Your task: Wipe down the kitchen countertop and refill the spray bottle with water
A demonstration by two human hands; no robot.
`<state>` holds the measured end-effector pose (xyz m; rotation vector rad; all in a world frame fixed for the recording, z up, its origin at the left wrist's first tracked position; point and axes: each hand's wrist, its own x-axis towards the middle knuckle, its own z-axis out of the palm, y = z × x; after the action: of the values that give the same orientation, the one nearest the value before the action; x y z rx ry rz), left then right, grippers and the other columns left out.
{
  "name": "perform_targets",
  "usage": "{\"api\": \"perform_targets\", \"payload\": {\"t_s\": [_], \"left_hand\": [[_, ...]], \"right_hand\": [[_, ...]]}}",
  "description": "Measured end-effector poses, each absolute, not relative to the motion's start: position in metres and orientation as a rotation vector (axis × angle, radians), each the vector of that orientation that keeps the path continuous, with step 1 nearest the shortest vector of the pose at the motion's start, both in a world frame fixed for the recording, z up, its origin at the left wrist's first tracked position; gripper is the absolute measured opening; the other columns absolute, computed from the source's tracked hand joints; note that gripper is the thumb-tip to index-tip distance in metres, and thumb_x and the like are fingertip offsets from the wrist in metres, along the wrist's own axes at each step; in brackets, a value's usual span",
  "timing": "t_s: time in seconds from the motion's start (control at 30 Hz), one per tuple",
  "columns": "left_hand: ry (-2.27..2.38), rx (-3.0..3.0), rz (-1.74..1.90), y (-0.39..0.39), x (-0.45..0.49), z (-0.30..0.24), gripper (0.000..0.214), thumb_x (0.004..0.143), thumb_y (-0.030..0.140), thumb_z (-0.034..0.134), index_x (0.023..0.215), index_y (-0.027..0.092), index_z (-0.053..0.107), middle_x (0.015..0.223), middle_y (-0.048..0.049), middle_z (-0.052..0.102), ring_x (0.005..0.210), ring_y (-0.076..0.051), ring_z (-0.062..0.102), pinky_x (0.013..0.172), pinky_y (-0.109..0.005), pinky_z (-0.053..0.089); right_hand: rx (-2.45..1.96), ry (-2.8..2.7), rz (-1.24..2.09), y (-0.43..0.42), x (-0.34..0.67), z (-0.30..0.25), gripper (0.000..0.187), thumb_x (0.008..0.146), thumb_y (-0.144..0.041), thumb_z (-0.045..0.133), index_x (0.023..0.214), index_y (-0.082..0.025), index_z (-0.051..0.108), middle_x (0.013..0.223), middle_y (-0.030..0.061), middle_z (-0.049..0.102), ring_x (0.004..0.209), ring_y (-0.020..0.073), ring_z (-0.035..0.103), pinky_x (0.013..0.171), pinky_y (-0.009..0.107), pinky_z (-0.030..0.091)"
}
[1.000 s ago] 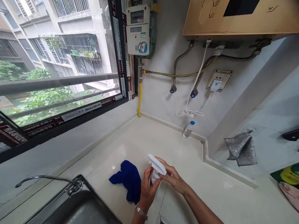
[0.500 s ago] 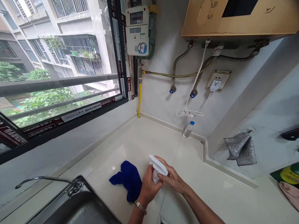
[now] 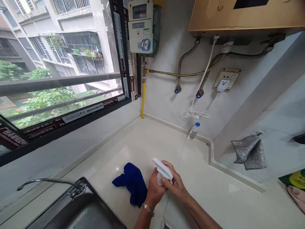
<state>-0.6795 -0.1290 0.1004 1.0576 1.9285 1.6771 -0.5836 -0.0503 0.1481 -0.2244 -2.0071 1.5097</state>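
Observation:
A white plastic piece with a long, narrow flat top (image 3: 163, 169) is between my two hands, above the pale countertop; its exact kind does not show. My left hand (image 3: 156, 188) wraps round its lower part, and a metal bracelet sits on that wrist. On the other side, my right hand (image 3: 178, 187) grips it with the thumb in front and the fingers behind. The palms hide most of its lower portion. Just left of my left hand lies a crumpled dark blue cloth (image 3: 133, 184) on the counter.
A steel sink (image 3: 95, 210) with a faucet (image 3: 47, 180) is at lower left. Against the back wall leans a clear bottle with a blue cap (image 3: 193, 131). A silver cloth (image 3: 249, 151) hangs at right. Above are a gas meter (image 3: 141, 35) and a golden water heater (image 3: 238, 19).
The view has shifted slightly. Both hands keep hold of the white plastic piece, nearly in the same place. The blue cloth lies as before.

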Motion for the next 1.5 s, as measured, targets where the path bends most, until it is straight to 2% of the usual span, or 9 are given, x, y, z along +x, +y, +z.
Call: {"api": "perform_targets", "payload": {"t_s": [0.1, 0.2, 0.47, 0.7, 0.8, 0.97, 1.1, 1.37, 1.5], "left_hand": [[1.951, 1.016, 1.647, -0.129, -0.679, 0.099, 0.043, 0.065, 0.031, 0.069, 0.104, 0.016, 0.059, 0.09, -0.0068, 0.072, 0.078, -0.023, 0.067, 0.073, -0.037, 0.054], [1.977, 0.984, 1.642, -0.128, -0.679, 0.096, 0.041, 0.064, 0.03, 0.067, 0.102, 0.015, 0.059, 0.088, -0.0076, 0.071, 0.078, -0.024, 0.066, 0.072, -0.038, 0.054], [1.898, 1.063, 1.743, -0.128, -0.678, 0.094, 0.04, 0.072, 0.033, 0.066, 0.107, 0.017, 0.057, 0.098, -0.0082, 0.07, 0.083, -0.023, 0.066, 0.079, -0.038, 0.053], [1.963, 1.044, 1.691, -0.128, -0.677, 0.093, 0.041, 0.067, 0.033, 0.068, 0.103, 0.017, 0.057, 0.087, -0.0055, 0.068, 0.075, -0.022, 0.065, 0.071, -0.037, 0.054], [2.006, 1.013, 1.699, -0.127, -0.678, 0.091, 0.04, 0.066, 0.031, 0.068, 0.102, 0.017, 0.058, 0.086, -0.0056, 0.069, 0.075, -0.023, 0.065, 0.07, -0.037, 0.054], [1.974, 1.056, 1.757, -0.125, -0.678, 0.09, 0.043, 0.066, 0.03, 0.07, 0.105, 0.018, 0.057, 0.089, -0.0043, 0.069, 0.076, -0.021, 0.066, 0.072, -0.036, 0.055], [1.926, 1.069, 1.77, -0.123, -0.677, 0.09, 0.042, 0.075, 0.036, 0.065, 0.111, 0.017, 0.055, 0.096, -0.0062, 0.07, 0.084, -0.022, 0.067, 0.077, -0.037, 0.054], [1.928, 1.028, 1.688, -0.125, -0.677, 0.091, 0.056, 0.067, 0.032, 0.07, 0.118, 0.016, 0.054, 0.1, -0.0075, 0.07, 0.085, -0.023, 0.067, 0.077, -0.038, 0.055], [1.904, 1.02, 1.724, -0.124, -0.677, 0.092, 0.056, 0.066, 0.03, 0.071, 0.118, 0.017, 0.053, 0.098, -0.0057, 0.069, 0.084, -0.022, 0.066, 0.078, -0.037, 0.055]], "right_hand": [[-0.073, -2.081, 1.747, -0.032, -0.577, 0.165, 0.051, 0.095, -0.049, 0.058, 0.14, -0.026, 0.056, 0.146, 0.0097, 0.05, 0.133, 0.0283, 0.049, 0.112, 0.042, 0.041], [-0.009, -2.128, 1.781, -0.024, -0.576, 0.173, 0.044, 0.096, -0.047, 0.057, 0.135, -0.027, 0.061, 0.138, 0.0082, 0.057, 0.122, 0.0262, 0.057, 0.104, 0.039, 0.047], [-0.268, -1.965, 1.08, -0.055, -0.586, 0.136, 0.036, 0.094, -0.034, 0.061, 0.129, -0.026, 0.062, 0.124, 0.01, 0.065, 0.119, 0.0253, 0.057, 0.107, 0.043, 0.044], [-0.025, -2.119, 1.707, -0.03, -0.577, 0.172, 0.046, 0.094, -0.049, 0.059, 0.132, -0.023, 0.062, 0.137, 0.0112, 0.055, 0.125, 0.0265, 0.054, 0.108, 0.041, 0.043], [0.063, -2.201, 1.794, -0.017, -0.578, 0.187, 0.048, 0.094, -0.051, 0.058, 0.132, -0.022, 0.063, 0.137, 0.0107, 0.056, 0.125, 0.0261, 0.054, 0.109, 0.041, 0.042], [-0.032, -2.212, 1.424, -0.032, -0.582, 0.165, 0.041, 0.096, -0.043, 0.058, 0.133, -0.026, 0.062, 0.133, 0.0103, 0.06, 0.123, 0.0257, 0.055, 0.107, 0.042, 0.044], [-0.3, -2.021, 1.061, -0.052, -0.584, 0.14, 0.037, 0.094, -0.037, 0.06, 0.13, -0.027, 0.061, 0.126, 0.0115, 0.063, 0.122, 0.0266, 0.055, 0.108, 0.046, 0.043], [0.043, -2.183, 1.754, -0.019, -0.577, 0.183, 0.05, 0.093, -0.053, 0.059, 0.134, -0.024, 0.061, 0.142, 0.0124, 0.051, 0.132, 0.0286, 0.049, 0.113, 0.044, 0.039], [-0.007, -2.184, 1.593, -0.023, -0.578, 0.168, 0.056, 0.092, -0.062, 0.055, 0.131, -0.023, 0.063, 0.137, 0.0132, 0.057, 0.127, 0.0302, 0.052, 0.109, 0.045, 0.044]]}}
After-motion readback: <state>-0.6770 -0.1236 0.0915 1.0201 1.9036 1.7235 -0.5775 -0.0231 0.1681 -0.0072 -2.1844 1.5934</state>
